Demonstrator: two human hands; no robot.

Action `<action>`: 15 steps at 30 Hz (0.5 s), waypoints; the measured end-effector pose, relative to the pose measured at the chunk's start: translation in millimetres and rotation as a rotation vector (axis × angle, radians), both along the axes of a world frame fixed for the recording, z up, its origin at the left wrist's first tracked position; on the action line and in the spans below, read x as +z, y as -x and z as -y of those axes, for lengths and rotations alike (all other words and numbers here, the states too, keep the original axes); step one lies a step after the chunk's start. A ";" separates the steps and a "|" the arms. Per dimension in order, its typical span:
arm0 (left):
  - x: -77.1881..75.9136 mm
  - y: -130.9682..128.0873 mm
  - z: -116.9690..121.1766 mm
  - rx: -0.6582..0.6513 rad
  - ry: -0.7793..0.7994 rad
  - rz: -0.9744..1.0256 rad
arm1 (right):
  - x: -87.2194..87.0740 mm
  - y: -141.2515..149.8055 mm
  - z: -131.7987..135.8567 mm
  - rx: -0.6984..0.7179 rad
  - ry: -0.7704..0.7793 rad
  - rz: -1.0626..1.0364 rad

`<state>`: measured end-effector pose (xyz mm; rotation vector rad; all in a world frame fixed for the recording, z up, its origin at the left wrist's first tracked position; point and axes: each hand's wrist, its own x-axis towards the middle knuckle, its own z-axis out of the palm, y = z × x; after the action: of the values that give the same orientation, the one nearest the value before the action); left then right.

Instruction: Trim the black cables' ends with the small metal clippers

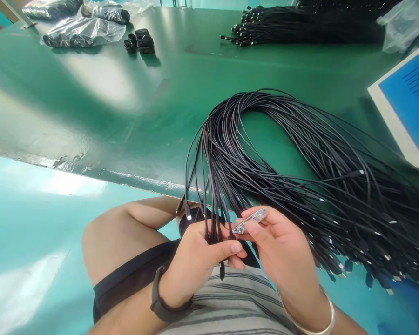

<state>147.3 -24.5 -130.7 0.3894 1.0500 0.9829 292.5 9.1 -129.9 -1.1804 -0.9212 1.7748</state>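
My left hand (209, 251) is closed around the ends of several black cables (214, 204), its thumb pressing one connector end. Between the thumb and fingers of my right hand (282, 246) is a silver nail clipper (251, 221). Its jaws point left and sit right at a cable end by my left fingertips; whether they touch it I cannot tell. From my left hand the cables arch up over the green table and curve back down to the right. Two loose connector ends (188, 211) hang to the left of my left hand.
A mass of cable ends (370, 251) overhangs the green table's (125, 116) edge at right. A blue-and-white box (412, 97) stands at the right. Farther back lie another cable bundle (300, 25), plastic-wrapped packs (87, 32) and small black coils (145, 42).
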 end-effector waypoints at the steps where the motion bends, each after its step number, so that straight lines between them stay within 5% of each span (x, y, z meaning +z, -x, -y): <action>1: 0.6 -0.5 -0.1 -0.001 0.005 0.002 | -0.9 -0.3 0.4 -0.007 0.000 0.020; 7: -0.7 -3.1 -2.4 -0.040 0.016 0.037 | -2.7 -0.8 -0.4 -0.062 0.030 -0.040; 15: -6.1 -6.0 -4.3 -0.028 -0.011 -0.031 | 5.7 1.6 0.5 0.079 0.091 -0.281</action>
<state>153.3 -20.2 -136.8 0.4282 1.0652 0.9606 290.9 8.6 -124.2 -0.9283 -0.7361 2.0035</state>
